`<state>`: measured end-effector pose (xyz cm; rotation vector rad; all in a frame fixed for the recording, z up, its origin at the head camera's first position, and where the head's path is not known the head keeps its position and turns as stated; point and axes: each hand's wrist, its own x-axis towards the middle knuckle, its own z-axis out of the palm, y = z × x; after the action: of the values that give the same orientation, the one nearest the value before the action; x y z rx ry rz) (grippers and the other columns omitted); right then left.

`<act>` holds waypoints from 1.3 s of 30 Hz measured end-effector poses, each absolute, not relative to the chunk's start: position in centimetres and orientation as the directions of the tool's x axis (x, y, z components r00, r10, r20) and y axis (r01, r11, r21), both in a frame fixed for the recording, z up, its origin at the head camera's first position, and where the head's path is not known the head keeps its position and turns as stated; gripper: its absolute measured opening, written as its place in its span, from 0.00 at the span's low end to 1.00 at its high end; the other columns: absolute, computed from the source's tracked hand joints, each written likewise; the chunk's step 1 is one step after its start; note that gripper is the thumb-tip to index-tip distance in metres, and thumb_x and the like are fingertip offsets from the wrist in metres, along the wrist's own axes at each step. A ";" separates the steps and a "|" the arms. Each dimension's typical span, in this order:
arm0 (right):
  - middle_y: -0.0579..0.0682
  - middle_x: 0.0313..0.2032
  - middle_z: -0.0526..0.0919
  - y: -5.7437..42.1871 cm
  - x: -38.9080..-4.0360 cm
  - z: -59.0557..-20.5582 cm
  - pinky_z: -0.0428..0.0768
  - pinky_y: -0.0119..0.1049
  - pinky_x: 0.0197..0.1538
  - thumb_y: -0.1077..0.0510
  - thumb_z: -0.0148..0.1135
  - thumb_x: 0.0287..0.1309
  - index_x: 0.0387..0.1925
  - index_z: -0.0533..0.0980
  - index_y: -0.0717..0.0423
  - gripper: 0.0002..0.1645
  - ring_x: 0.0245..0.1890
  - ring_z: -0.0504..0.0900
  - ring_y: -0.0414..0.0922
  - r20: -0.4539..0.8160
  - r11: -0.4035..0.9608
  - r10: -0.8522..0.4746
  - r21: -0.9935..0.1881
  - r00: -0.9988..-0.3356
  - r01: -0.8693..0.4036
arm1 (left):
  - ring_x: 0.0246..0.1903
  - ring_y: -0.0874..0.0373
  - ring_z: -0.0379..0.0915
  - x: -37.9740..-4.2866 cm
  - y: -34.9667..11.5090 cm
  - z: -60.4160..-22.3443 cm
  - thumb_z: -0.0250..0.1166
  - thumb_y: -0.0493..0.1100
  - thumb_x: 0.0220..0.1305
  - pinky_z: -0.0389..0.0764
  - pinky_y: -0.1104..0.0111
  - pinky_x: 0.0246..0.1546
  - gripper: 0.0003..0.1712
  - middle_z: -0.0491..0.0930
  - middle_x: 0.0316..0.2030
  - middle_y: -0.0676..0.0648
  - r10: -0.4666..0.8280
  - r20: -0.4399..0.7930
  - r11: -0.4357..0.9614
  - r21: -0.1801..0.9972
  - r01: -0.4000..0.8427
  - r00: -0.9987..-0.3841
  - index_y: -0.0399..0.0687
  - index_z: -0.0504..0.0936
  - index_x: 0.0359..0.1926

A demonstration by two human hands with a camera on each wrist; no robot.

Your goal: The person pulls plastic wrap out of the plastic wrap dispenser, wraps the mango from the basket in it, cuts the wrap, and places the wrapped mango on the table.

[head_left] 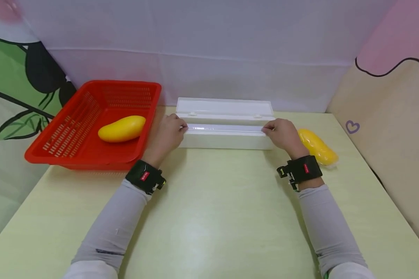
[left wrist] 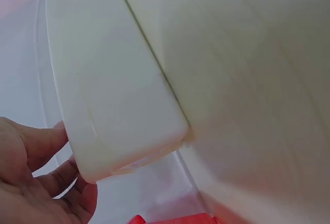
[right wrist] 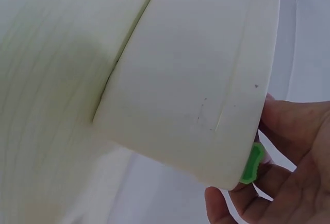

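Note:
A white cling film dispenser (head_left: 227, 142) stands on the table with its lid (head_left: 225, 106) raised at the back. Clear film (head_left: 227, 128) shows along its open top. My left hand (head_left: 169, 133) is at the left end of that top edge, thumb and fingertips pinching the film there. At the right end my right hand (head_left: 283, 133) pinches it likewise. Seen from the left wrist, the thumb (left wrist: 49, 139) meets the box's upper edge. In the right wrist view a green part (right wrist: 252, 163) shows at the box's end, beside my fingers.
A red plastic basket (head_left: 80, 157) on the left holds a yellow mango (head_left: 122, 129). Another yellow mango (head_left: 317, 147), wrapped in clear film, lies beyond my right wrist. A pale cloth wall (head_left: 209, 54) rises close behind the dispenser.

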<state>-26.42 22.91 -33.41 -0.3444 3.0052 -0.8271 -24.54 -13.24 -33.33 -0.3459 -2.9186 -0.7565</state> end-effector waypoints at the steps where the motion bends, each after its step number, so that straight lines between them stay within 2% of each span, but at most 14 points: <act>1: 0.61 0.41 0.84 22.9 -26.4 -33.5 0.73 0.47 0.44 0.57 0.59 0.70 0.46 0.84 0.65 0.15 0.38 0.75 0.55 0.065 0.842 -0.211 -0.496 -0.975 -0.214 | 0.44 0.45 0.69 -24.5 -13.2 -33.4 0.65 0.39 0.66 0.77 0.56 0.47 0.12 0.79 0.43 0.39 0.195 0.173 0.856 0.450 0.254 -0.965 0.39 0.86 0.48; 6: 0.58 0.35 0.85 22.6 -26.4 -33.7 0.71 0.43 0.37 0.58 0.59 0.70 0.43 0.85 0.64 0.13 0.32 0.74 0.53 0.131 0.852 -0.214 -0.459 -0.968 -0.250 | 0.39 0.48 0.71 -24.4 -13.3 -33.6 0.66 0.41 0.66 0.78 0.59 0.44 0.12 0.82 0.40 0.42 0.191 0.237 0.889 0.371 0.270 -0.953 0.42 0.86 0.47; 11: 0.59 0.35 0.85 22.6 -26.4 -33.7 0.71 0.43 0.37 0.59 0.59 0.69 0.42 0.85 0.64 0.13 0.31 0.75 0.53 0.191 0.852 -0.216 -0.443 -0.958 -0.280 | 0.36 0.50 0.71 -24.5 -13.3 -33.7 0.66 0.42 0.66 0.79 0.60 0.42 0.12 0.84 0.38 0.43 0.177 0.268 0.892 0.364 0.269 -0.947 0.43 0.86 0.48; 22: 0.62 0.39 0.82 22.5 -26.4 -33.5 0.74 0.48 0.45 0.59 0.59 0.70 0.45 0.83 0.66 0.14 0.38 0.74 0.55 0.212 0.827 -0.204 -0.485 -0.956 -0.285 | 0.38 0.46 0.72 -24.6 -13.2 -33.4 0.66 0.40 0.66 0.77 0.56 0.44 0.10 0.83 0.36 0.40 0.165 0.316 0.889 0.363 0.280 -0.934 0.39 0.86 0.44; 39: 0.60 0.36 0.79 22.5 -26.2 -33.5 0.71 0.44 0.40 0.57 0.59 0.70 0.46 0.82 0.67 0.15 0.35 0.72 0.55 0.269 0.808 -0.163 -0.516 -0.949 -0.285 | 0.40 0.43 0.72 -24.2 -13.3 -32.7 0.64 0.38 0.68 0.77 0.54 0.49 0.10 0.83 0.39 0.38 0.143 0.325 0.872 0.406 0.274 -0.935 0.36 0.84 0.44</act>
<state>-26.23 22.54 -33.50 -0.4006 3.1874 -0.9665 -24.24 -13.28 -32.66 -0.3136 -2.7585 -0.6584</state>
